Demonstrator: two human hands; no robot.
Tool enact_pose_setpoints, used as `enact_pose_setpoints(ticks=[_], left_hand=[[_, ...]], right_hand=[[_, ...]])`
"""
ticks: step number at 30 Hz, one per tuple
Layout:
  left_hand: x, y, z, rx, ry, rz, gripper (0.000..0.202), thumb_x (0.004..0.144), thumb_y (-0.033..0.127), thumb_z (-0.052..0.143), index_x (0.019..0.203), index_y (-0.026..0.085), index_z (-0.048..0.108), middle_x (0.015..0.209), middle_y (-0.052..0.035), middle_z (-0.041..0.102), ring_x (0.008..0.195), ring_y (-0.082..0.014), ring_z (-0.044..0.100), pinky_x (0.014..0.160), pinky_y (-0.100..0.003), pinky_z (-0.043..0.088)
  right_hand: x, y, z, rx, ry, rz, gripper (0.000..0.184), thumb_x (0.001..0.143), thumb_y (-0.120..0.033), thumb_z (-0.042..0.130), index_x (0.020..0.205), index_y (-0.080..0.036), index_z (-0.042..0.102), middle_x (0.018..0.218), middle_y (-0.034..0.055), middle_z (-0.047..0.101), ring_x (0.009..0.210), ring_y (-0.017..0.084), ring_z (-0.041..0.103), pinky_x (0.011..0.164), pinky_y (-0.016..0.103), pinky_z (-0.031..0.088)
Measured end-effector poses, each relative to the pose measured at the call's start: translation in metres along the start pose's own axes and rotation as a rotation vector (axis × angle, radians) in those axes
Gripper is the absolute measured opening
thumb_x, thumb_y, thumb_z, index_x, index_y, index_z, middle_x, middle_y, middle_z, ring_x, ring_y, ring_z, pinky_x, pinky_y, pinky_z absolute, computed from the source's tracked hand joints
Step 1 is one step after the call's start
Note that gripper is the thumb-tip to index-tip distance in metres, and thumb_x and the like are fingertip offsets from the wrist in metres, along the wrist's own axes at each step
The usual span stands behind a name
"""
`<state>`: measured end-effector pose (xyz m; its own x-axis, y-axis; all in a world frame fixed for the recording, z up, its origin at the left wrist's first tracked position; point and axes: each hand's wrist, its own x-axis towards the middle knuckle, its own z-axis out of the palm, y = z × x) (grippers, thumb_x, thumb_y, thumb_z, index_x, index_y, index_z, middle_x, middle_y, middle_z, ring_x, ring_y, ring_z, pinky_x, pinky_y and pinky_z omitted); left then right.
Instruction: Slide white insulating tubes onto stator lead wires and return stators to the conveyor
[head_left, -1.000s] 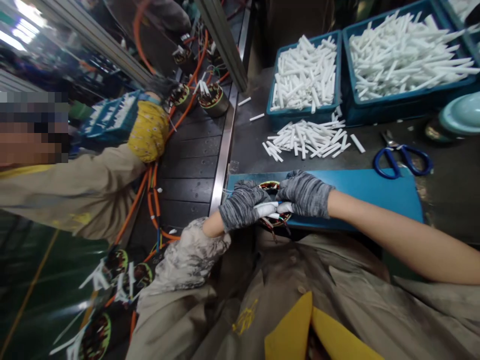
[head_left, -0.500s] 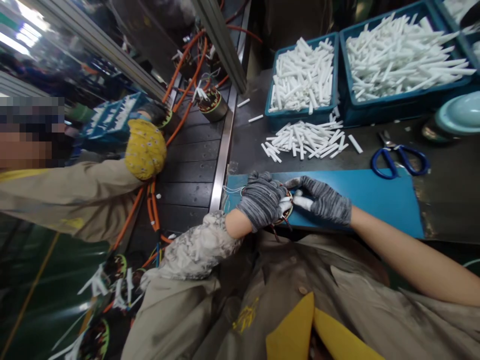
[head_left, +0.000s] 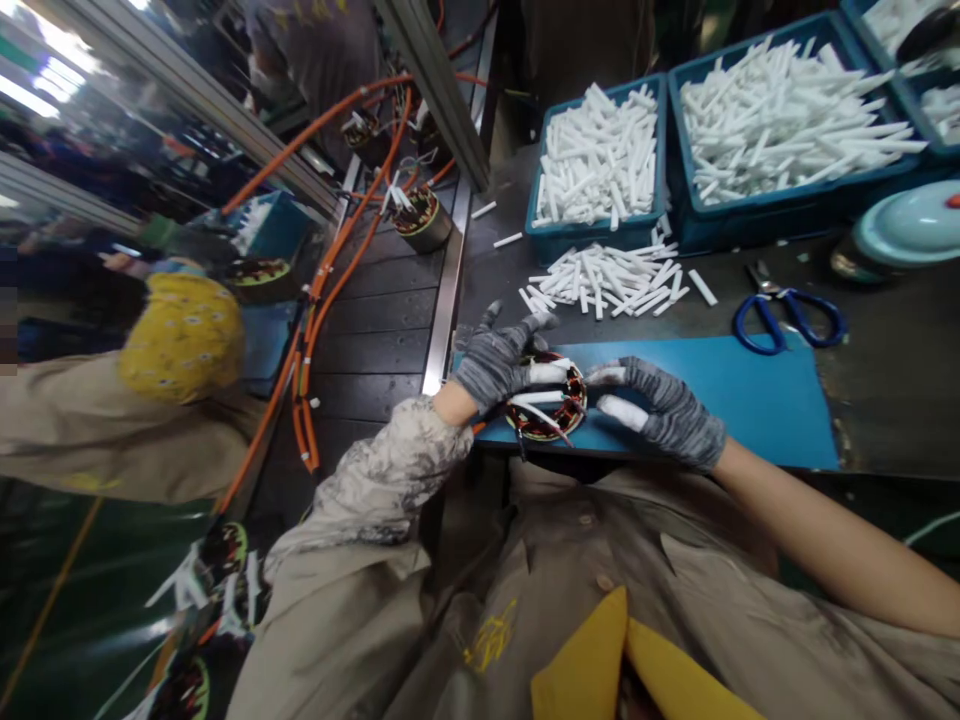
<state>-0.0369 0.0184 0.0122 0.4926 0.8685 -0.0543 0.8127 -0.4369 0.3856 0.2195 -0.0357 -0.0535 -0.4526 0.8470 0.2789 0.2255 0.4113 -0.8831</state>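
A round motor stator (head_left: 551, 420) with dark red copper windings lies on the blue mat (head_left: 739, 400). White sleeves and thin wire leads lie across its top. My left hand (head_left: 495, 362), in a grey striped glove, rests over its left and far side with fingers spread and the whitish thumb across the windings. To the right of the stator is my right hand (head_left: 667, 412), gloved alike; its thumb and forefinger are apart, near the rim, with nothing visible between them. Beyond the left hand lies a loose pile of short white tubes (head_left: 604, 282).
Blue bins (head_left: 536, 228) of white tubes stand at the back. Blue-handled scissors (head_left: 776, 300) and a lidded jar (head_left: 892, 235) lie rightward. Left of a metal rail (head_left: 448, 310), a conveyor carries another stator (head_left: 420, 220) and orange cables (head_left: 322, 280). A co-worker's yellow sleeve (head_left: 184, 335) is beyond.
My left hand has spread and shifted left, uncovering the stator and its white sleeves. My right hand has drawn slightly away rightward. The co-worker's arm has moved left, with a stator beside that hand.
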Motion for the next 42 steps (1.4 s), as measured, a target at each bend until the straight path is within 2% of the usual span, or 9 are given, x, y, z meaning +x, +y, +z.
enact_pose_setpoints(ticks=[4,7,10,14,19,25,29,34,42], left_hand=[[-0.033,0.005,-0.002,0.045,0.163,0.161,0.036,0.094,0.050,0.067,0.120,0.026,0.073,0.139,-0.0087,0.065,0.135,-0.0291,0.056,0.125,-0.054,0.027],[-0.045,0.005,0.009,0.073,0.061,0.234,0.035,0.096,0.042,0.064,0.126,0.026,0.072,0.152,-0.0098,0.055,0.147,-0.0325,0.043,0.124,-0.056,0.032],[-0.045,0.005,0.023,0.049,-0.029,0.230,0.042,0.101,0.036,0.055,0.142,0.026,0.062,0.160,-0.0105,0.046,0.153,-0.0314,0.034,0.125,-0.055,0.032],[-0.042,0.003,0.027,0.049,0.001,0.250,0.042,0.101,0.036,0.054,0.141,0.025,0.062,0.154,-0.0107,0.052,0.154,-0.0312,0.034,0.128,-0.057,0.024],[-0.040,-0.008,0.006,-0.068,0.015,0.348,0.028,0.097,0.034,0.058,0.119,0.027,0.073,0.132,-0.0064,0.067,0.150,-0.0314,0.040,0.130,-0.060,0.010],[-0.042,-0.011,0.017,-0.775,-0.026,0.155,0.035,0.089,0.037,0.071,0.121,0.024,0.066,0.130,-0.0086,0.064,0.146,-0.0308,0.045,0.125,-0.053,0.031],[-0.047,-0.006,0.030,-1.097,-0.029,0.013,0.039,0.081,0.038,0.079,0.117,0.027,0.066,0.135,-0.0057,0.060,0.145,-0.0304,0.045,0.125,-0.050,0.033],[-0.047,0.000,0.029,-1.234,-0.037,-0.104,0.045,0.076,0.036,0.081,0.118,0.027,0.067,0.146,-0.0048,0.055,0.144,-0.0319,0.048,0.123,-0.049,0.038],[-0.046,-0.001,0.025,-1.185,-0.096,-0.085,0.047,0.077,0.034,0.078,0.122,0.028,0.066,0.146,-0.0047,0.057,0.147,-0.0309,0.046,0.126,-0.051,0.034]], right_hand=[[0.002,0.001,0.001,0.022,-0.140,-0.139,0.042,0.102,-0.041,0.052,0.142,-0.028,0.062,0.139,0.0082,0.068,0.125,0.026,0.065,0.107,0.046,0.053],[0.013,0.001,0.008,0.049,-0.191,-0.199,0.040,0.105,-0.039,0.046,0.139,-0.028,0.065,0.132,0.0076,0.072,0.117,0.024,0.068,0.106,0.044,0.052],[0.032,0.001,0.011,0.149,-0.266,-0.131,0.036,0.104,-0.040,0.050,0.130,-0.027,0.070,0.122,0.0052,0.076,0.107,0.022,0.070,0.100,0.040,0.054],[0.055,0.004,0.006,0.215,-0.425,-0.027,0.037,0.100,-0.048,0.056,0.120,-0.023,0.074,0.110,0.0049,0.078,0.100,0.022,0.071,0.094,0.038,0.056],[0.072,-0.002,0.000,0.200,-0.628,-0.065,0.038,0.098,-0.052,0.058,0.109,-0.021,0.077,0.108,0.0051,0.078,0.100,0.021,0.071,0.093,0.036,0.055],[0.069,0.003,0.013,0.205,-0.509,-0.134,0.040,0.100,-0.048,0.056,0.083,-0.016,0.073,0.080,0.0029,0.072,0.074,0.015,0.063,0.074,0.029,0.051],[0.062,0.006,0.020,0.326,-0.405,-0.098,0.037,0.099,-0.045,0.058,0.078,-0.016,0.069,0.072,0.0001,0.066,0.068,0.012,0.058,0.068,0.027,0.049],[0.058,0.002,0.022,0.476,-0.362,0.002,0.023,0.093,-0.039,0.068,0.091,-0.017,0.076,0.085,0.0023,0.075,0.079,0.015,0.066,0.077,0.029,0.054],[0.053,0.003,0.024,0.516,-0.372,0.033,0.026,0.094,-0.039,0.068,0.104,-0.018,0.079,0.103,0.0058,0.079,0.096,0.020,0.072,0.089,0.034,0.057]])
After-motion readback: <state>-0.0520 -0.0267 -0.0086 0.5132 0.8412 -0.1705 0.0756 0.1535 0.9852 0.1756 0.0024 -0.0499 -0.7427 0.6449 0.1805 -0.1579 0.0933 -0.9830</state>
